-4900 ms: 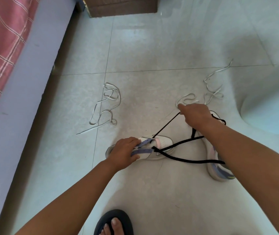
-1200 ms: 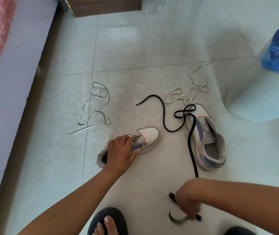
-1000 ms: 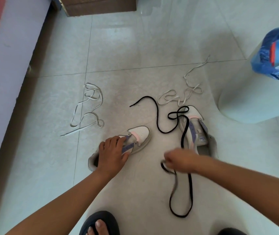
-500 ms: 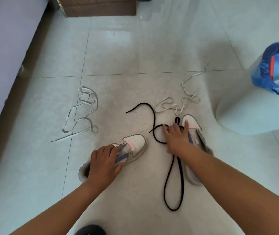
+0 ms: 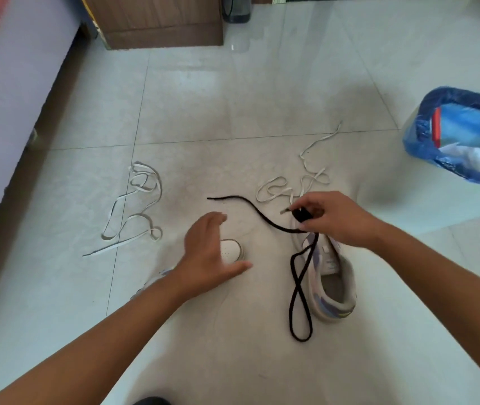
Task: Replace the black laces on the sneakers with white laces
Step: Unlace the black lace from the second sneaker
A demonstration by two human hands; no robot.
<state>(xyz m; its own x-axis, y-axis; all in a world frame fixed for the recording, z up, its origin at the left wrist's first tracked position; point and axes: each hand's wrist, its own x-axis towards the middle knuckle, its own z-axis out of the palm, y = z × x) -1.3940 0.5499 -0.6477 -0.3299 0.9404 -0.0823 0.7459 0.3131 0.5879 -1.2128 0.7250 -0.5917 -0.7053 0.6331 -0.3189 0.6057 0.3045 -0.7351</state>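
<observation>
Once on sneaker [image 5: 230, 252], left hand [image 5: 209, 252] lifted.

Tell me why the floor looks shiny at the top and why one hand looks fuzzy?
Head view: light glares off the glossy floor tiles near the brown cabinet; the left hand is a bit motion-blurred over the sneaker, while the right hand gripping the black lace looks sharper; the wide lens bends the picture's edges.
</observation>
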